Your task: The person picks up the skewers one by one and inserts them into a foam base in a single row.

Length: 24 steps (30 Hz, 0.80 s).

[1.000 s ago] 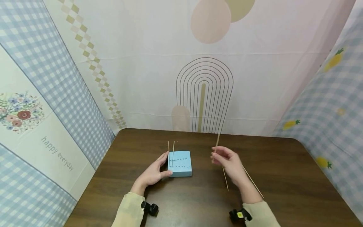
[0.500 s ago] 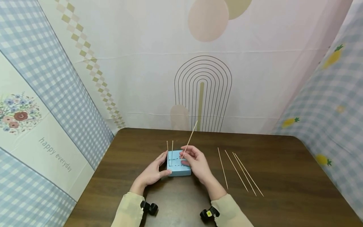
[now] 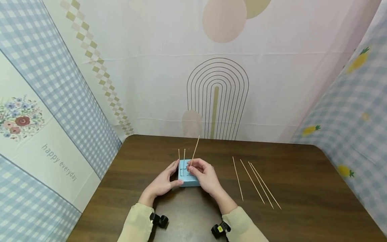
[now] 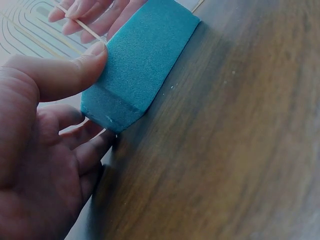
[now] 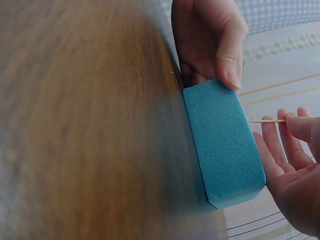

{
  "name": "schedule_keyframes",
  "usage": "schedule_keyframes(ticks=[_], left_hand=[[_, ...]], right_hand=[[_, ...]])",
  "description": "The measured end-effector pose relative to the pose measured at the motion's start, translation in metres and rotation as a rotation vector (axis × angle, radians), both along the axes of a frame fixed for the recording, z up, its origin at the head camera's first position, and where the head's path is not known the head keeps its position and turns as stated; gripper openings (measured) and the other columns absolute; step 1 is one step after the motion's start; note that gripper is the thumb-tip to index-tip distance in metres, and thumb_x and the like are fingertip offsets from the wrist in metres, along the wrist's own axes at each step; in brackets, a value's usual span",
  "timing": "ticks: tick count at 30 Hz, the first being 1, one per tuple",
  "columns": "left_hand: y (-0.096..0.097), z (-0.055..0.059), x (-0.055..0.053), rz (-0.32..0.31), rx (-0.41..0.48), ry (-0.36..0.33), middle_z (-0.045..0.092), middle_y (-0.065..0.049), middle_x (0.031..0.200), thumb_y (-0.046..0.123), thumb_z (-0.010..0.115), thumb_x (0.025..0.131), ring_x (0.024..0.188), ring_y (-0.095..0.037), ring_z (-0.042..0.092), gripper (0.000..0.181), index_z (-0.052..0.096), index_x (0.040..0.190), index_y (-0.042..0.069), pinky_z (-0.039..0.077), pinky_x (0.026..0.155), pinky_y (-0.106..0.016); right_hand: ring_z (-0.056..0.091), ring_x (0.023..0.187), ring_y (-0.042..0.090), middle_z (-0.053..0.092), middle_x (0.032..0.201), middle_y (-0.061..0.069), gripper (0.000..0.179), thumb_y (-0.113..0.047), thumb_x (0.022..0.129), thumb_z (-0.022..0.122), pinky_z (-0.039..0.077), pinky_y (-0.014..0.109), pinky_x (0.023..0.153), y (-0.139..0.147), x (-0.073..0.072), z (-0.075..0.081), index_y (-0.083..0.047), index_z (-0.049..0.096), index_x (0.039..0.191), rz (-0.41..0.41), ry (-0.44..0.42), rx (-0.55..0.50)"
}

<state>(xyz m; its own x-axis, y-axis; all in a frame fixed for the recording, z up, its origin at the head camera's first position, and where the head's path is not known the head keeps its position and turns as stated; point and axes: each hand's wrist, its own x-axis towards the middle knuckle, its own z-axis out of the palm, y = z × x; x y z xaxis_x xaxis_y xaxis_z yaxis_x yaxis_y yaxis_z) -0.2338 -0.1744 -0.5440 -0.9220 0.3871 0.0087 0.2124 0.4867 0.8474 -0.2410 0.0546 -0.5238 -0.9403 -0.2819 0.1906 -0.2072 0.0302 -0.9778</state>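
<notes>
A light blue foam block [image 3: 189, 184] with rows of small dark holes sits on the brown table. My left hand [image 3: 162, 180] grips its left side, thumb at the near face and fingers behind. Two thin bamboo skewers [image 3: 184, 154] stand upright in the block's left part. Over the block's top, my right hand [image 3: 206, 174] pinches another bamboo skewer [image 3: 196, 146] between thumb and fingers, its upper end leaning right. In the right wrist view the pointed tip of this bamboo skewer [image 5: 267, 121] is right at the block's top edge. My right fingers partly hide the holes.
Several loose bamboo skewers [image 3: 237, 178] lie slanted on the table [image 3: 302, 188] to the right of my right forearm. A patterned cloth [image 3: 151, 84] hangs behind the table's back edge, with checked cloths at both sides.
My right hand has carried the skewer from the loose ones at the right leftward to the block, then lowered it at the top and tilted it more upright. My left hand has stayed.
</notes>
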Motion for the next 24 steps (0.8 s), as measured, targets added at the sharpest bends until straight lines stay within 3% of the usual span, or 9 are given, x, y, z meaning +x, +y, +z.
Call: schedule_keyframes(ticks=[7,24], left_hand=[[0.0003,-0.0015,0.0004,0.0,0.0,0.002,0.018,-0.018,0.177,0.031,0.079,0.1,0.161,-0.033,0.02,0.095,0.021,0.17,0.003,0.021,0.126,-0.056],[0.0014,0.0019,0.0016,0.006,0.003,-0.008,0.015,-0.02,0.177,0.029,0.078,0.1,0.162,-0.035,0.018,0.095,0.02,0.17,0.004,0.021,0.126,-0.057]], right_hand=[[0.074,0.106,0.024,0.079,0.111,0.008,0.012,-0.009,0.103,0.072,0.055,0.021,0.089,0.0003,0.0008,-0.0014,-0.008,0.077,0.115,-0.008,0.036,0.031],[0.071,0.095,0.013,0.078,0.1,-0.004,0.008,-0.01,0.099,0.079,0.056,0.025,0.086,-0.0001,-0.0001,0.0003,-0.014,0.081,0.105,-0.046,0.115,0.181]])
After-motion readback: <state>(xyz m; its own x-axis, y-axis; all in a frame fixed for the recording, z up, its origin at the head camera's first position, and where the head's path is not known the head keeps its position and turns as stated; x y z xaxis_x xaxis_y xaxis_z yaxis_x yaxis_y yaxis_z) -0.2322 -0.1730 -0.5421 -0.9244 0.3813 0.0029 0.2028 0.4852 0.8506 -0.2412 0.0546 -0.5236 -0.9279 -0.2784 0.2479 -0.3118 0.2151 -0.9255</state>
